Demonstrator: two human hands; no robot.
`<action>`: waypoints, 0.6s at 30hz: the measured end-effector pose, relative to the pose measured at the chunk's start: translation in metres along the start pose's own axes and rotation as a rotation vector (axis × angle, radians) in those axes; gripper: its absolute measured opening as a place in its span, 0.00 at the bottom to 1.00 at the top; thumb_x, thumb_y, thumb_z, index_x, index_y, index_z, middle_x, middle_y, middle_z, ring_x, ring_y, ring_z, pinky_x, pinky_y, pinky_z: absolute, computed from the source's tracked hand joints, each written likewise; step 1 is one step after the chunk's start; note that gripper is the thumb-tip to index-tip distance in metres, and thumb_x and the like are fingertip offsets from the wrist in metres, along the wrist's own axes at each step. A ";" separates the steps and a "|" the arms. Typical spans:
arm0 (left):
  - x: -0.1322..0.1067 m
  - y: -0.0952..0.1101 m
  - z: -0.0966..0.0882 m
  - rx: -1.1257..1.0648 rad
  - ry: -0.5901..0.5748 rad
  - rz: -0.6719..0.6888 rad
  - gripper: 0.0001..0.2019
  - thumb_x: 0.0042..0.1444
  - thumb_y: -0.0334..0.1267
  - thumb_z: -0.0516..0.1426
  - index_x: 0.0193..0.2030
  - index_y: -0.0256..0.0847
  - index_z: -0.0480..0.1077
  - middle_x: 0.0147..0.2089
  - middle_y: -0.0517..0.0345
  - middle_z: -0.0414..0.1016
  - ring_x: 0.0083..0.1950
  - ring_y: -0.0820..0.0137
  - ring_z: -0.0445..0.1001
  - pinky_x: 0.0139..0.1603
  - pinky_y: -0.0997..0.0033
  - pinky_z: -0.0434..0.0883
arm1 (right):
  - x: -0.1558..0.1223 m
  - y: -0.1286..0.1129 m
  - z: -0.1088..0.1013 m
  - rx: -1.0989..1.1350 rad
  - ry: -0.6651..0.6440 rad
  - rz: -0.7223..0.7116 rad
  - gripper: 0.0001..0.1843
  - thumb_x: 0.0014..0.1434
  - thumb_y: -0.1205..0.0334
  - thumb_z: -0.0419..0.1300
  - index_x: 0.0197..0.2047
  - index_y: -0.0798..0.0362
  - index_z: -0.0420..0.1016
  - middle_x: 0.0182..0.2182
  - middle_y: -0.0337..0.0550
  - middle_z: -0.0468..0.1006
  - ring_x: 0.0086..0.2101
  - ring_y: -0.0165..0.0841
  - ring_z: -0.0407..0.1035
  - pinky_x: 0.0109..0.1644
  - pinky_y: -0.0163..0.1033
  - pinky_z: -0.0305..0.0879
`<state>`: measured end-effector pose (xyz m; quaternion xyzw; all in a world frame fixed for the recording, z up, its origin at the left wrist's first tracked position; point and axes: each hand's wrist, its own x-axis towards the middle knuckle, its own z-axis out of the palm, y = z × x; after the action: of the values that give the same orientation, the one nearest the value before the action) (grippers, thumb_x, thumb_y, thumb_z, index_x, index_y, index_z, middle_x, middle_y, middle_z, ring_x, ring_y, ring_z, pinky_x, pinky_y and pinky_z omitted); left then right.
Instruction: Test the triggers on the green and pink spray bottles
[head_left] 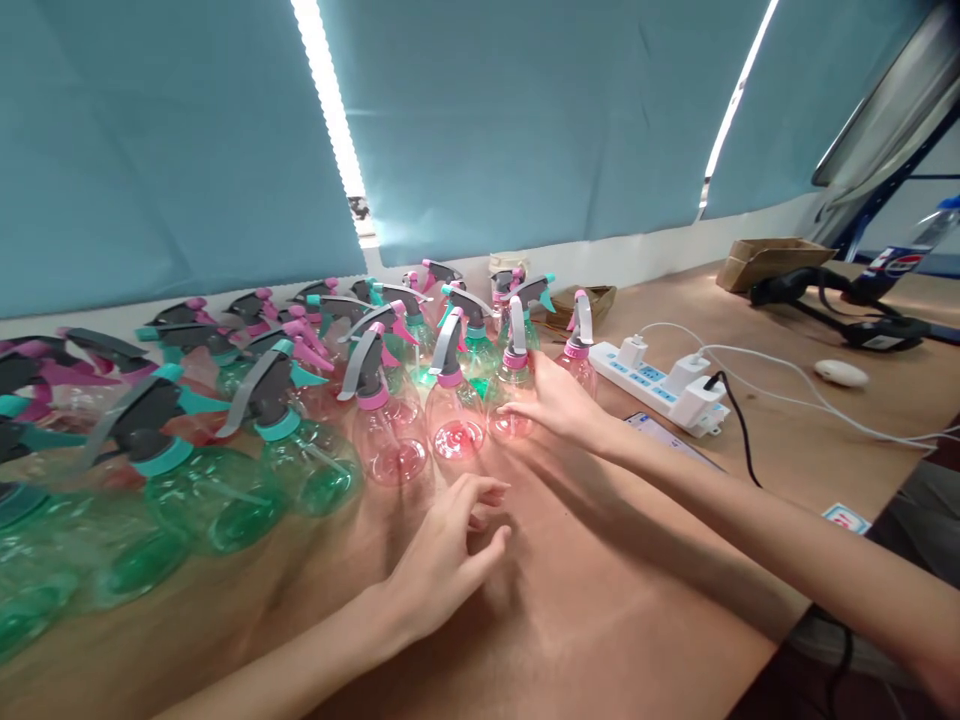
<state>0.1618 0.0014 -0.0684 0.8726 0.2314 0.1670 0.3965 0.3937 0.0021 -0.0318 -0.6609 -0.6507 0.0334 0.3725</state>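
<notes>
Your right hand (559,400) is stretched far out over the counter (615,610). Its fingers are flat and open, and the tips lie against the side of a pink spray bottle (514,358). You are touching the bottle, not holding it: the fingers are not wrapped around it. That bottle sits at 9 o'clock from your right hand, right at the fingertips. It stands straight up, with its round belly on the counter and its gray spray top at the high end, so its long side runs up and down. Your left hand (450,550) is closer to you, low on the counter. Its fingers are loosely curled, the thumb is out, and it holds nothing. From your left hand the touched bottle is up at 1 o'clock and well apart, so your right hand is much the nearer one. Another pink bottle (454,425) stands at 12 o'clock from your left hand, just beside the touched one. A big crowd of green bottles (300,470) fills the counter out at 9 and 10 o'clock. A white power strip (660,385) with plugs in it lies at 3 o'clock from your right hand, near your wrist. Blue blinds (487,120) hang behind everything.
</notes>
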 end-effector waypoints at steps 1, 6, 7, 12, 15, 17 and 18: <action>0.001 0.001 0.002 -0.008 0.000 0.004 0.11 0.61 0.33 0.54 0.50 0.45 0.64 0.50 0.55 0.72 0.45 0.66 0.77 0.47 0.60 0.75 | 0.001 0.000 0.001 -0.002 0.001 0.006 0.33 0.52 0.61 0.67 0.60 0.52 0.62 0.50 0.52 0.73 0.55 0.50 0.65 0.56 0.54 0.64; 0.006 0.005 0.007 -0.045 -0.016 0.012 0.12 0.61 0.34 0.54 0.51 0.44 0.63 0.52 0.53 0.70 0.49 0.65 0.77 0.45 0.64 0.76 | 0.000 -0.004 0.004 -0.008 0.024 0.034 0.30 0.53 0.61 0.68 0.57 0.53 0.64 0.54 0.54 0.71 0.54 0.49 0.66 0.56 0.54 0.64; 0.007 0.005 0.007 -0.047 -0.017 0.012 0.12 0.61 0.34 0.54 0.51 0.43 0.63 0.52 0.53 0.70 0.49 0.66 0.77 0.45 0.64 0.76 | -0.001 -0.005 0.004 -0.010 0.031 0.041 0.31 0.52 0.61 0.68 0.57 0.53 0.64 0.54 0.54 0.71 0.54 0.49 0.66 0.56 0.54 0.64; 0.011 0.008 0.005 -0.010 0.013 0.025 0.11 0.61 0.35 0.54 0.51 0.43 0.64 0.53 0.53 0.71 0.47 0.66 0.76 0.45 0.63 0.76 | -0.018 -0.011 -0.005 -0.038 0.078 0.071 0.33 0.52 0.57 0.69 0.58 0.53 0.64 0.54 0.55 0.72 0.55 0.49 0.67 0.56 0.54 0.64; 0.016 0.011 0.004 0.046 0.042 0.021 0.10 0.62 0.37 0.55 0.50 0.43 0.65 0.52 0.55 0.72 0.45 0.67 0.77 0.47 0.63 0.75 | -0.034 -0.011 -0.019 -0.064 0.113 0.109 0.29 0.55 0.54 0.67 0.57 0.53 0.67 0.51 0.54 0.74 0.51 0.48 0.70 0.54 0.53 0.66; 0.021 0.014 0.002 0.063 0.053 -0.001 0.10 0.62 0.39 0.54 0.50 0.43 0.65 0.51 0.54 0.74 0.42 0.68 0.77 0.43 0.66 0.75 | -0.044 -0.007 -0.031 -0.079 0.129 0.144 0.22 0.58 0.53 0.64 0.53 0.53 0.71 0.46 0.51 0.78 0.46 0.45 0.73 0.49 0.50 0.68; 0.025 0.016 0.001 0.074 0.063 -0.015 0.10 0.63 0.39 0.54 0.50 0.42 0.65 0.49 0.54 0.75 0.40 0.67 0.77 0.41 0.66 0.75 | -0.049 -0.005 -0.037 -0.088 0.139 0.166 0.18 0.59 0.53 0.63 0.50 0.52 0.73 0.43 0.49 0.79 0.43 0.44 0.74 0.46 0.48 0.69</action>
<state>0.1871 0.0046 -0.0539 0.8792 0.2564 0.1824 0.3576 0.4021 -0.0586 -0.0241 -0.7290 -0.5672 -0.0104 0.3830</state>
